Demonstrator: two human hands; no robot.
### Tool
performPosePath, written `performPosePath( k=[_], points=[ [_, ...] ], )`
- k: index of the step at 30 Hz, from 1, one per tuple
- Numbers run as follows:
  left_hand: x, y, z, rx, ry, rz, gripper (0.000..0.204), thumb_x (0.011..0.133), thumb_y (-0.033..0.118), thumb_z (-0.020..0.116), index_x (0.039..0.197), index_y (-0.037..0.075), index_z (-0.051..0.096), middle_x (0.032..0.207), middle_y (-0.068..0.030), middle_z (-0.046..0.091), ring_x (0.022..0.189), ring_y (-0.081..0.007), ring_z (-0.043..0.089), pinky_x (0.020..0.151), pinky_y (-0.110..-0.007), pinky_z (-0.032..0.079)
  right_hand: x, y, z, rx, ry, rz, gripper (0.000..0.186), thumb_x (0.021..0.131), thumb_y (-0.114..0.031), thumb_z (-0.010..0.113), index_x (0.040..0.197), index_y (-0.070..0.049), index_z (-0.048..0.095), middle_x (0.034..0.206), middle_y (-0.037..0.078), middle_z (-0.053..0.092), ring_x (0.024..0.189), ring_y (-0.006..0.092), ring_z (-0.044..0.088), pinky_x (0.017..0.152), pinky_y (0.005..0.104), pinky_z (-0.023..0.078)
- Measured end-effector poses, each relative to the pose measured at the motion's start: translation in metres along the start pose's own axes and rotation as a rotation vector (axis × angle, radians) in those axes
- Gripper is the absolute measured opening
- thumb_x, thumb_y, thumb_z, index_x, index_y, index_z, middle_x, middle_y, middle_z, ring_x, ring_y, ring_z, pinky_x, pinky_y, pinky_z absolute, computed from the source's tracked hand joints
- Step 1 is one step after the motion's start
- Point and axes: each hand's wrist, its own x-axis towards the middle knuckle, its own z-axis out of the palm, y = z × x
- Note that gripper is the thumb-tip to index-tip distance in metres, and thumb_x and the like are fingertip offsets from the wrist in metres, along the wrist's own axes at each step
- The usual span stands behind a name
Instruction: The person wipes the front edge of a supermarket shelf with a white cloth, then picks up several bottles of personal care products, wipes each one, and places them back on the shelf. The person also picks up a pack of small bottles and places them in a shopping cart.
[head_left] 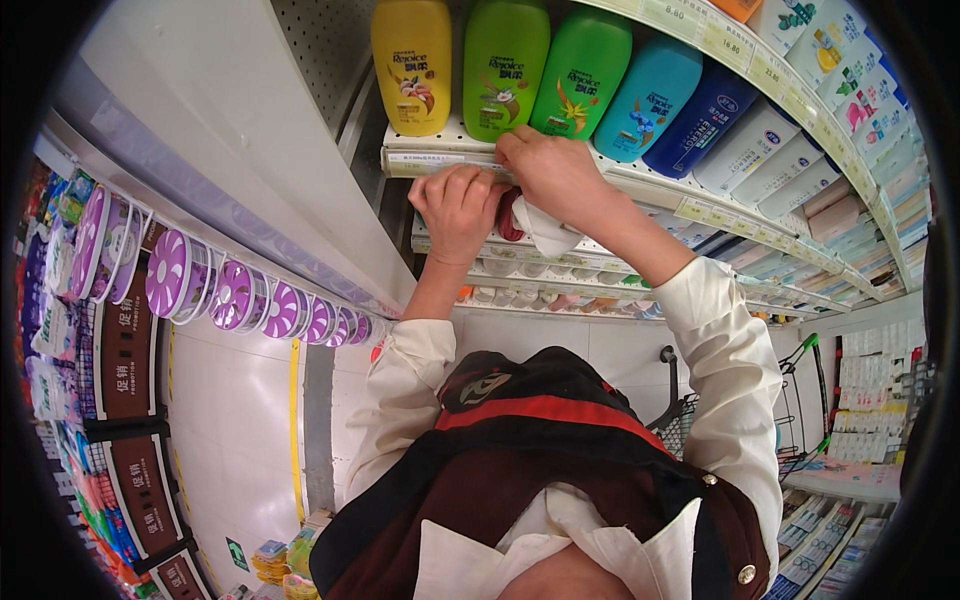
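Observation:
Both of my hands are raised to the front edge of a shop shelf [430, 160]. My left hand [458, 208] has its fingers curled over the shelf's label strip just under a yellow bottle [412, 62]. My right hand [553, 175] pinches the same strip under a light green bottle [505, 62] and keeps a crumpled white cloth [546, 228] tucked under its palm. A small red object [510, 218] shows between the two hands; what it is I cannot tell.
More bottles stand along the shelf: dark green [580, 70], teal [648, 98], dark blue [700, 118], then white tubes [775, 160]. Lower shelves run below. Purple round packs [180, 275] hang on the left rack. A shopping cart [790, 420] stands at the right.

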Motion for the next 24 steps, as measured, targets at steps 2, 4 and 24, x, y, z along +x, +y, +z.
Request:
performPosePath(
  k=[2,4,24],
  points=[
    [0.000,0.000,0.000,0.004,0.002,-0.002,0.033,0.070,0.020,0.081,0.099,0.017,0.066,0.102,0.0038,0.062,0.101,-0.0187,0.054,0.094,-0.042,0.032,0.001,-0.002,0.002,-0.003,0.008,0.005,0.019,0.074,-0.003,0.065,0.091,-0.001,0.060,0.090,0.015,0.064,0.076,0.0340,0.069,0.061,0.0430,0.055],
    [0.001,0.000,0.001,0.023,0.002,0.001,0.033,0.070,0.019,0.081,0.099,0.017,0.065,0.102,0.0038,0.062,0.100,-0.0186,0.055,0.094,-0.041,0.032,0.002,-0.004,0.003,-0.014,0.022,0.006,0.019,0.073,-0.003,0.065,0.091,-0.001,0.060,0.089,0.015,0.065,0.075,0.0334,0.070,0.060,0.0423,0.056],
    [0.017,0.001,-0.011,0.021,-0.088,0.021,0.038,0.071,0.033,0.083,0.097,0.015,0.064,0.097,-0.0007,0.061,0.096,-0.0212,0.059,0.092,-0.040,0.038,-0.020,0.015,-0.015,0.067,-0.017,0.220,0.013,0.091,-0.016,0.059,0.095,-0.005,0.064,0.086,0.015,0.067,0.079,0.0360,0.068,0.066,0.0469,0.054]
  ],
)
